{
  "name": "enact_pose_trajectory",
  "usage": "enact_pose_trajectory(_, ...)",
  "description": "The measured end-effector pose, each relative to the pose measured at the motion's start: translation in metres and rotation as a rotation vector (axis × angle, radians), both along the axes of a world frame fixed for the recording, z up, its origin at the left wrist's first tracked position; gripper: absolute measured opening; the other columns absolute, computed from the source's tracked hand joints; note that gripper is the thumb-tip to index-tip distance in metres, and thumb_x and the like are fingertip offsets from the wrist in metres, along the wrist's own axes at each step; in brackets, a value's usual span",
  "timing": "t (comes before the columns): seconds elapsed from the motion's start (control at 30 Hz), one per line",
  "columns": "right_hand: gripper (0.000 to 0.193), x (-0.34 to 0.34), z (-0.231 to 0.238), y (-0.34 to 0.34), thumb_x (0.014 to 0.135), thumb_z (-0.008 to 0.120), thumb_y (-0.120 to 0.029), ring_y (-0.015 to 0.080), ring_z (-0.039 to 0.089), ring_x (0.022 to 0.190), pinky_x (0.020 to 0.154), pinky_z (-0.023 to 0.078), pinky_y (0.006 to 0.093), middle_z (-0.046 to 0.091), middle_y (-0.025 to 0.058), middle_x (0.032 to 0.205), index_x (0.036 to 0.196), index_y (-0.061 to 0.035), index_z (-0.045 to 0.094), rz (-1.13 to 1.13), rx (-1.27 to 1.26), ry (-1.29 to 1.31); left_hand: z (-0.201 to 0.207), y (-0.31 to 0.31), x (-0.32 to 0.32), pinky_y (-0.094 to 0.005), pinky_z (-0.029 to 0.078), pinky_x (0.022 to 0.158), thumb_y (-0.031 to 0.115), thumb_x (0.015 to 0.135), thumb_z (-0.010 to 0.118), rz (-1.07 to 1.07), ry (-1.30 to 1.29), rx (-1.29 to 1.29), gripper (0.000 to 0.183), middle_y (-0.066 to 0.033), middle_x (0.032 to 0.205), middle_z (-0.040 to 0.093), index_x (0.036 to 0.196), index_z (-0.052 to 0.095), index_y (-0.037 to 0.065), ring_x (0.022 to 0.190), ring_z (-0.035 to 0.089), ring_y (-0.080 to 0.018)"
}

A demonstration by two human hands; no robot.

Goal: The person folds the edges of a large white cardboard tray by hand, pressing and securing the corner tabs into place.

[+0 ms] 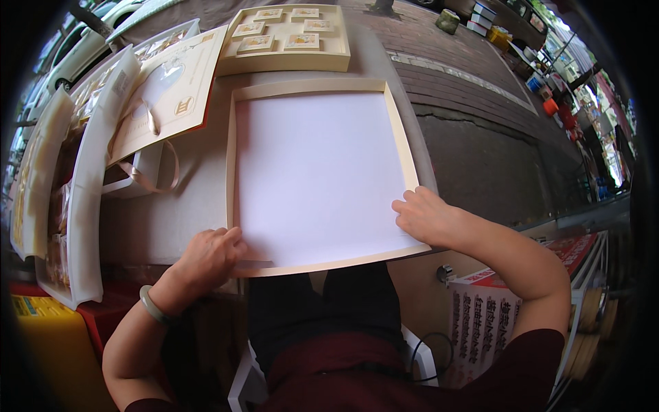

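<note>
A shallow cream box tray [309, 86] with a white inside lies before me, its near edge at the table's front. My left hand [213, 253] grips its near left corner, fingers curled over the rim. On the right wall, close to the near right corner, my right hand [424, 214] is closed over the edge with its fingertips inside. The white bottom [319, 172] of the tray carries nothing. Beyond it stands a second cream box [288, 63] with several small square printed boxes [302, 42] set in its top.
At the left, a cream printed card or lid [175, 86] with ribbon and tassel leans over long white plastic trays [93, 178] of packaged goods. A pink ribbon loop [147, 182] hangs beneath it. The grey table [161, 226] ends at my lap; a red-and-white printed sign [480, 323] stands at lower right.
</note>
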State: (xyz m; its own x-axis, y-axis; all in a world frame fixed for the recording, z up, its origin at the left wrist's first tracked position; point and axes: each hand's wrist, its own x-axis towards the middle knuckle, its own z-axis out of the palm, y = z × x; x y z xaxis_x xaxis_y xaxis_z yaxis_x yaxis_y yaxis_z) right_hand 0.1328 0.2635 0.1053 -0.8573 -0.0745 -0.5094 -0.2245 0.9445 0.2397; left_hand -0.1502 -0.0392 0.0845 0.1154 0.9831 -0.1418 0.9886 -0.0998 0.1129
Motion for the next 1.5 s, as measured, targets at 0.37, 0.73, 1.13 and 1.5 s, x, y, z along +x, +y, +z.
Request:
enact_pose_trajectory(0.37, 0.011, -0.017, -0.006, 0.007, 0.085, 0.063, -0.010, 0.0264, 0.068, 0.092, 0.077, 0.054, 0.0392, 0.067, 0.0098, 0.098, 0.085, -0.0048, 0.072, -0.116, -0.016, -0.230, 0.003, 0.000, 0.001, -0.0392, 0.056, 0.074, 0.003, 0.074, 0.065, 0.011, -0.024, 0.008, 0.009, -0.0106, 0.091, 0.058, 0.082, 0.061, 0.006, 0.085, 0.065, -0.0279)
enact_pose_trajectory(0.73, 0.019, -0.038, -0.033, 0.035, 0.077, 0.068, -0.008, 0.0309, 0.070, 0.096, 0.080, 0.056, 0.0424, 0.073, 0.0087, 0.099, 0.093, -0.0131, 0.076, -0.401, -0.047, -0.599, 0.000, -0.002, 0.000, -0.0393, 0.056, 0.071, 0.004, 0.076, 0.063, 0.003, -0.029, 0.058, 0.006, -0.0097, 0.089, 0.058, 0.081, 0.061, 0.007, 0.081, 0.065, -0.0270)
enact_pose_trajectory(1.13, 0.011, -0.030, -0.007, 0.018, 0.084, 0.066, -0.013, 0.0268, 0.061, 0.102, 0.094, 0.041, 0.0451, 0.073, 0.0070, 0.091, 0.089, -0.0138, 0.075, -0.217, 0.049, -0.359, -0.002, -0.003, -0.001, -0.0391, 0.055, 0.071, 0.004, 0.075, 0.062, 0.013, -0.058, 0.068, 0.007, -0.0095, 0.089, 0.057, 0.080, 0.060, 0.008, 0.081, 0.064, -0.0271)
enact_pose_trajectory(1.5, 0.007, -0.006, 0.003, 0.025, 0.081, 0.069, -0.010, 0.0249, 0.059, 0.101, 0.090, 0.044, 0.0406, 0.065, 0.0058, 0.091, 0.084, -0.0061, 0.074, -0.082, -0.060, 0.009, -0.008, -0.003, -0.004, -0.0391, 0.056, 0.071, 0.006, 0.076, 0.064, 0.025, -0.088, 0.100, 0.004, -0.0094, 0.089, 0.057, 0.079, 0.062, 0.008, 0.081, 0.064, -0.0272)
